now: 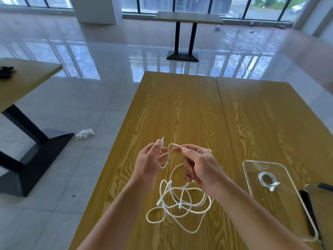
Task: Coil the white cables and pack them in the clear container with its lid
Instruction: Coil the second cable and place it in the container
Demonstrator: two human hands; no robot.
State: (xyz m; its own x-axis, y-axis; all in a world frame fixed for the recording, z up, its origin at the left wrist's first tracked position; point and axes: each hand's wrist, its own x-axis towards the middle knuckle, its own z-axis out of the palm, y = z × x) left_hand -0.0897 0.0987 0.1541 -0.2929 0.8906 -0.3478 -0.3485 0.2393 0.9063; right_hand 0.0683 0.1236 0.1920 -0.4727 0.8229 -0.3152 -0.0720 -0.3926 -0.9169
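A loose tangle of white cable [178, 204] lies on the wooden table [180, 109] in front of me. My left hand [151, 161] holds one end of a cable, its plug sticking up past my fingers and a loop hanging round them. My right hand [196, 165] pinches the same cable a short way along, raised above the tangle. To the right stands the clear container [252, 188], with one small coiled white cable [267, 179] inside it.
The lid [322, 201] rests at the table's right edge beside a dark flat object [306, 210]. A second table [27, 78] stands to the left, another table [187, 17] far behind. A crumpled white scrap [85, 132] lies on the tiled floor.
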